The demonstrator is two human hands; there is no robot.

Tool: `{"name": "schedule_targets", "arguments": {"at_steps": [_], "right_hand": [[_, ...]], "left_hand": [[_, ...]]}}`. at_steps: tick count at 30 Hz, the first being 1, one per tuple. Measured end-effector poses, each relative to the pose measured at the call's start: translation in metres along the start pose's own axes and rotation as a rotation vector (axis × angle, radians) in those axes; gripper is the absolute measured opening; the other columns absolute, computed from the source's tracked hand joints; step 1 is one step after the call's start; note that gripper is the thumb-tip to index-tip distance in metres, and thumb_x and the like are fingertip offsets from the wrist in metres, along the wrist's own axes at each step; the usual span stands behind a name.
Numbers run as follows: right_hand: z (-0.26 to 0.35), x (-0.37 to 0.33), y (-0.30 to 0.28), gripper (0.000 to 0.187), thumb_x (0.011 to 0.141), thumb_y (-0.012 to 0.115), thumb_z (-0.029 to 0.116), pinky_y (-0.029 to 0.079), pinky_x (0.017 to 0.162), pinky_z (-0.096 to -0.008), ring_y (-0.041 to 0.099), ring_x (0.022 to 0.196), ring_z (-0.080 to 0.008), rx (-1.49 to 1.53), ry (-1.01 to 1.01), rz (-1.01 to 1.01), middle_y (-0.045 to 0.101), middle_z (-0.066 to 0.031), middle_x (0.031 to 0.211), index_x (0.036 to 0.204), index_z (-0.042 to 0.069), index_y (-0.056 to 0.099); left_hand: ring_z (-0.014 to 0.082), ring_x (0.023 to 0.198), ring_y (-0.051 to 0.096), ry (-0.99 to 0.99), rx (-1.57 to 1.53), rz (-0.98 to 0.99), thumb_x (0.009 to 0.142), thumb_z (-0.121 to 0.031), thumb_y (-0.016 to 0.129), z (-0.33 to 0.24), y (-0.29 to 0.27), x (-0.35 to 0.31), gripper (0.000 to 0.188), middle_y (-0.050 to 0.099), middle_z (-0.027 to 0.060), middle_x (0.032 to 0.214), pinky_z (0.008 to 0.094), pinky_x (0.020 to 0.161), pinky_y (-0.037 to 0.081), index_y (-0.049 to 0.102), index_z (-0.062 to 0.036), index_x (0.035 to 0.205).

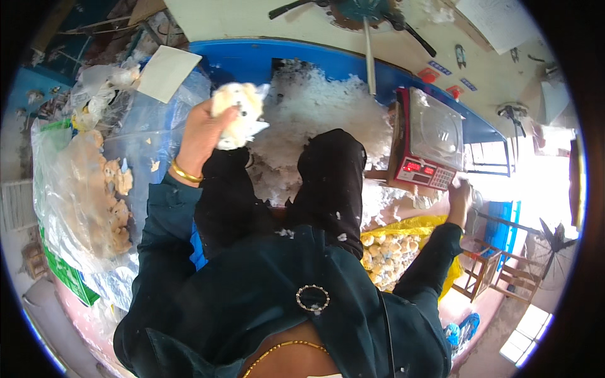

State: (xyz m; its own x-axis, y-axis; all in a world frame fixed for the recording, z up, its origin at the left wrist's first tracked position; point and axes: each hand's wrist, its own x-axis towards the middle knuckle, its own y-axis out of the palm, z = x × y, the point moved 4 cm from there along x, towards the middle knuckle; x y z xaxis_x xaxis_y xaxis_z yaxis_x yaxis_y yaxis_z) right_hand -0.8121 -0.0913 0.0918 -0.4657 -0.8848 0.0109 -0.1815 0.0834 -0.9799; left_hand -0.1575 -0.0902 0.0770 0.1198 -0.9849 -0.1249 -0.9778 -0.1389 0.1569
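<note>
My left hand [200, 133] is closed around a small cream plush toy [237, 120] with dark eyes and pale pointed bits on its right side. It is held up above my dark-trousered knees, at the near-left edge of a heap of white fluffy stuffing [321, 104]. On the other side, my right hand [460, 203] is beside the lower right corner of a red digital scale [418, 171] with a clear-covered pan. Glare washes out its fingers, and something whitish shows at their tips, too bright to make out.
At left lies a big clear plastic bag [69, 183] with several tan plush skins [116, 214]. A yellow bag [455, 272] full of stuffed cream toys [389, 255] stands below the scale. A metal post [369, 63] rises at the far table, near small pliers [460, 55]. Wooden stools [479, 274] stand right.
</note>
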Motion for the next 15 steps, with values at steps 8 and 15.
{"name": "schedule_targets", "arguments": {"at_steps": [8,15], "right_hand": [[0.286,-0.125,-0.132,0.051,0.075,0.077,0.013,0.049,0.068,-0.0285,0.06,0.084,-0.0166,1.069,-0.991,-0.098,0.058,-0.0098,0.117,0.123,0.009,0.06],[0.308,-0.135,-0.115,0.028,0.08,0.073,0.017,0.044,0.058,-0.0328,0.054,0.062,-0.0216,1.181,-1.085,0.293,0.059,-0.01,0.07,0.1,0.002,0.061]], "left_hand": [[0.0062,0.071,0.062,-0.037,0.049,0.372,0.085,-0.009,0.069,-0.002,0.12,-0.014,0.015,0.069,0.0025,0.081,0.0236,0.063,0.05,0.069,0.0026,0.096],[0.0059,0.071,0.058,-0.017,0.22,0.503,0.082,-0.007,0.07,-0.004,0.128,-0.012,0.016,0.065,0.0007,0.081,0.0221,0.062,0.046,0.066,0.0023,0.095]]}}
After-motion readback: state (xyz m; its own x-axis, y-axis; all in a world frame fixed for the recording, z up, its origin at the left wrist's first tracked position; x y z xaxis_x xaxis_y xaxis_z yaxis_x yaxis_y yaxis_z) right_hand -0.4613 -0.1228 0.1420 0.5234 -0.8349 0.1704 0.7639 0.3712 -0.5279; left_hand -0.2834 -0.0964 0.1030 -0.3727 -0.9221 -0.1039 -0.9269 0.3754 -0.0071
